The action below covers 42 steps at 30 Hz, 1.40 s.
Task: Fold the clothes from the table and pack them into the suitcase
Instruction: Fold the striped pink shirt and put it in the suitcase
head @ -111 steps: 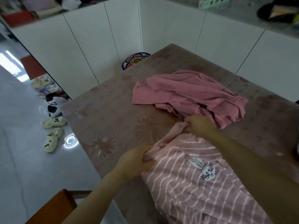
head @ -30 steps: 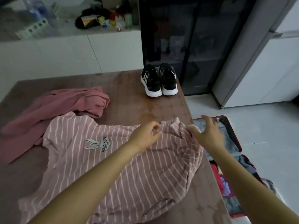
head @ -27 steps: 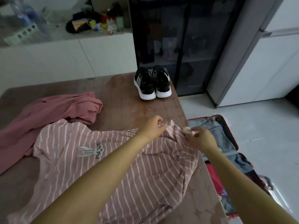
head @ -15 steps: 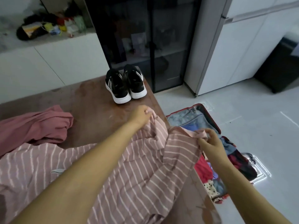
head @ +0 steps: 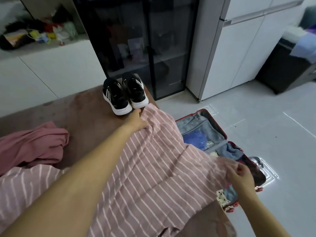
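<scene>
Pink striped shirt (head: 153, 168) draped over the table's (head: 89, 108) right edge. Left hand (head: 136, 121) grips its hem at the far right corner; right hand (head: 242, 175) pinches the hem over the open suitcase (head: 217, 126).

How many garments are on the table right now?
2: the striped shirt spread across the near side and the plain pink garment bunched at the left. More may lie out of frame.

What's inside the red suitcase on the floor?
The suitcase holds a heap of mixed clothes, blue and dotted ones among them. The striped shirt and right hand cover the rest.
</scene>
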Tool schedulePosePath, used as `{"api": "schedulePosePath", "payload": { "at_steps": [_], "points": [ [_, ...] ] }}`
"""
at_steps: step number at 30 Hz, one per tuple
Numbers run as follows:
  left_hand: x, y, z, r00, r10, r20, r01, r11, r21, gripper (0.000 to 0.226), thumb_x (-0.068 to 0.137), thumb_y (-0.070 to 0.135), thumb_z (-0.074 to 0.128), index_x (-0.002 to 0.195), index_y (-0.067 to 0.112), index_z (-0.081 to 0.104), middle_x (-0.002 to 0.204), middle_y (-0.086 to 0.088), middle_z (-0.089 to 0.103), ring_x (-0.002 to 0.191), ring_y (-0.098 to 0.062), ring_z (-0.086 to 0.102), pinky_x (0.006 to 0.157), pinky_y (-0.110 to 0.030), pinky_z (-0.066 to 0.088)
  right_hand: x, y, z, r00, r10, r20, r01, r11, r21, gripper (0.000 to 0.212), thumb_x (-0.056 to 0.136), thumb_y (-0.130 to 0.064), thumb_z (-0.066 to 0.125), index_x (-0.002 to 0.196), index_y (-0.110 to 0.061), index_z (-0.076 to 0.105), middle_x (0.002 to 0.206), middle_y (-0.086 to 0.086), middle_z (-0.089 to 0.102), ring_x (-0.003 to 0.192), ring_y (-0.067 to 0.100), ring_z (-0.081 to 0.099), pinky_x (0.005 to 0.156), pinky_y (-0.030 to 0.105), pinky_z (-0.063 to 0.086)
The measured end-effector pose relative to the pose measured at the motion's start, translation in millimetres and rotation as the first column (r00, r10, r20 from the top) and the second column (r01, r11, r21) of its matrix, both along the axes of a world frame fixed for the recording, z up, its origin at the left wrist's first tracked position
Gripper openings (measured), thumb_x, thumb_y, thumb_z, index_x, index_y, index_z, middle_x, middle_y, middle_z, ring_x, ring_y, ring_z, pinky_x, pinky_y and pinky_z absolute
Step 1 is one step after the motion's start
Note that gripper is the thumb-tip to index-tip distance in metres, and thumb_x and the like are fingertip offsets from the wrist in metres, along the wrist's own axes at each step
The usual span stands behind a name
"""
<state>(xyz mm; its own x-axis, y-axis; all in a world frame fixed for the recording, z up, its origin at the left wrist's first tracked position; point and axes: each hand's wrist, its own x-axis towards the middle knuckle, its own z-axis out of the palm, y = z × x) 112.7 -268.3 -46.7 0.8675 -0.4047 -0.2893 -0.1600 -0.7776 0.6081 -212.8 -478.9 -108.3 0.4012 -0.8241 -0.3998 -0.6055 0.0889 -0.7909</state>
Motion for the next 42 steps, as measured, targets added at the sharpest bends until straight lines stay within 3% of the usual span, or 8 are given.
{"api": "schedulePosePath", "payload": {
  "at_steps": [4,8,13,18,25,32,39,42],
  "points": [
    [-21,31,-25,0.990,-0.137,0.042,0.124,0.967,0.223,0.042,0.087,0.020,0.058,0.127,0.020,0.050,0.131,-0.002,0.049,0.117,-0.024,0.050,0.095,-0.030,0.040,-9,21,-9,0.975,0.164,-0.148,-0.153,0.985,0.079,0.059,0.089,-0.034,0.062,0.138,-0.010,0.040,0.122,0.012,0.059,0.083,0.022,0.062,0.070,0.033,0.051],
    [-16,84,-36,0.993,-0.050,0.106,0.015,0.950,0.311,0.047,0.091,0.022,0.056,0.135,0.010,0.045,0.135,-0.018,0.047,0.125,-0.034,0.045,0.101,-0.036,0.037,-26,54,3,0.855,0.369,-0.364,-0.445,0.882,-0.152,0.063,0.087,-0.051,0.054,0.140,-0.033,0.025,0.128,0.008,0.056,0.103,0.028,0.062,0.087,0.045,0.050],
    [-9,134,-37,0.998,-0.026,0.064,0.004,0.947,0.320,0.055,0.089,0.023,0.060,0.139,0.010,0.041,0.140,-0.015,0.047,0.126,-0.031,0.047,0.100,-0.033,0.039,-41,89,11,0.785,0.505,-0.358,-0.609,0.530,-0.590,0.052,0.075,-0.040,0.071,0.123,-0.033,0.054,0.120,0.000,0.057,0.108,0.026,0.057,0.093,0.048,0.038],
    [-12,147,-43,0.986,-0.155,0.057,0.124,0.923,0.365,0.048,0.088,0.026,0.063,0.132,0.015,0.046,0.132,-0.013,0.054,0.117,-0.032,0.053,0.091,-0.033,0.044,-48,93,-13,0.375,0.743,-0.554,-0.762,-0.093,-0.640,0.051,0.075,-0.061,0.052,0.123,-0.043,0.056,0.132,-0.011,0.054,0.119,0.017,0.047,0.105,0.051,0.024],
    [3,144,-30,0.957,-0.068,0.280,-0.062,0.901,0.429,0.018,0.087,0.005,0.047,0.096,0.009,0.062,0.110,-0.018,0.061,0.100,-0.038,0.059,0.077,-0.036,0.045,-43,84,-5,0.376,0.785,-0.493,-0.572,-0.222,-0.790,0.039,0.101,-0.022,0.036,0.084,-0.031,0.070,0.079,-0.011,0.062,0.073,0.012,0.062,0.101,0.050,0.035],
    [12,152,-38,0.985,-0.090,0.148,0.003,0.863,0.505,0.028,0.088,0.022,0.057,0.115,0.014,0.053,0.122,-0.016,0.054,0.112,-0.036,0.053,0.089,-0.039,0.045,-71,89,6,0.357,0.808,-0.469,-0.712,-0.089,-0.696,0.028,0.099,-0.042,0.035,0.100,-0.042,0.063,0.087,-0.018,0.061,0.086,0.002,0.061,0.103,0.038,0.032],
    [9,61,-20,0.957,-0.262,0.125,0.204,0.914,0.350,0.055,0.086,0.030,0.062,0.134,0.012,0.042,0.132,-0.015,0.043,0.124,-0.036,0.043,0.102,-0.040,0.038,-36,45,9,0.760,0.582,-0.290,-0.623,0.526,-0.579,0.048,0.092,-0.060,0.032,0.102,-0.031,0.069,0.092,-0.017,0.062,0.079,0.005,0.058,0.080,0.047,0.050],
    [15,16,-14,0.935,-0.318,0.160,0.256,0.912,0.319,0.056,0.085,0.032,0.062,0.134,0.012,0.042,0.131,-0.014,0.045,0.122,-0.034,0.046,0.100,-0.039,0.040,-16,38,15,0.871,0.425,-0.249,-0.485,0.827,-0.284,0.032,0.092,-0.045,0.049,0.106,-0.022,0.067,0.088,-0.003,0.066,0.075,0.013,0.062,0.070,0.035,0.050]
  ]
}}
